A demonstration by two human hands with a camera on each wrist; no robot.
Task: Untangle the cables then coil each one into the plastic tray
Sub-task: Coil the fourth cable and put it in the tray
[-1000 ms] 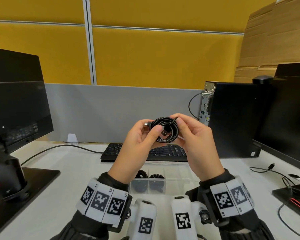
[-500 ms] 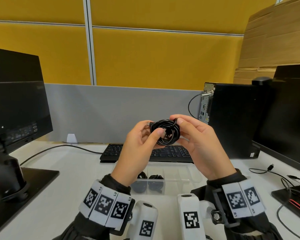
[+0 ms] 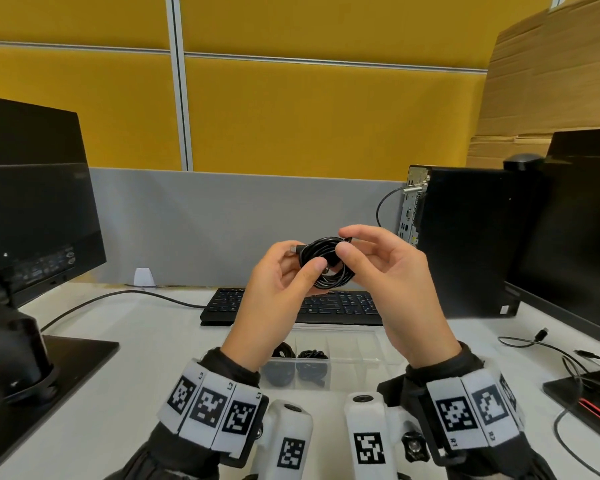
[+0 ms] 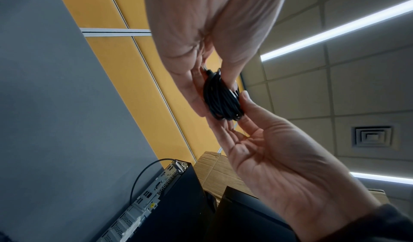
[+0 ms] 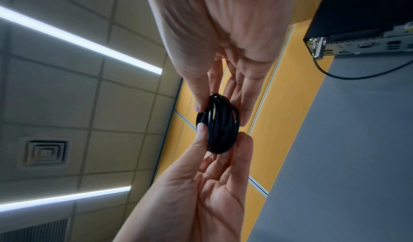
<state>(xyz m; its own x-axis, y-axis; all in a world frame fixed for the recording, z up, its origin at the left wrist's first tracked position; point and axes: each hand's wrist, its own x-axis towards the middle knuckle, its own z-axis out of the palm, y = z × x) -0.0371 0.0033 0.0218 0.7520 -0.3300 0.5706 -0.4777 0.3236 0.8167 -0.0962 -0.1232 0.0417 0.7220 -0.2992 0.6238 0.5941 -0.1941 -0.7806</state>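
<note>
I hold a coiled black cable (image 3: pixel 326 268) up in the air above the desk with both hands. My left hand (image 3: pixel 305 259) pinches the coil, thumb on its front and fingers behind it; a metal plug end (image 3: pixel 294 250) sticks out by those fingers. My right hand (image 3: pixel 345 244) pinches the coil's upper right edge between thumb and forefinger, its other fingers fanned out. The left wrist view shows the coil (image 4: pixel 221 101) edge-on, as does the right wrist view (image 5: pixel 220 127). Below the hands lies the clear plastic tray (image 3: pixel 361 344), with two black coils (image 3: pixel 281 351) in its left compartments.
A black keyboard (image 3: pixel 343 306) lies just behind the tray. A monitor (image 3: pixel 32 220) on its stand fills the left, a PC tower (image 3: pixel 465 237) and a second monitor (image 3: pixel 586 237) the right. Loose thin cables (image 3: pixel 551 348) trail over the desk at the right.
The coil has tilted from face-on to more edge-on. My right hand has shifted from the coil's middle to its upper right edge, and its outer fingers have spread.
</note>
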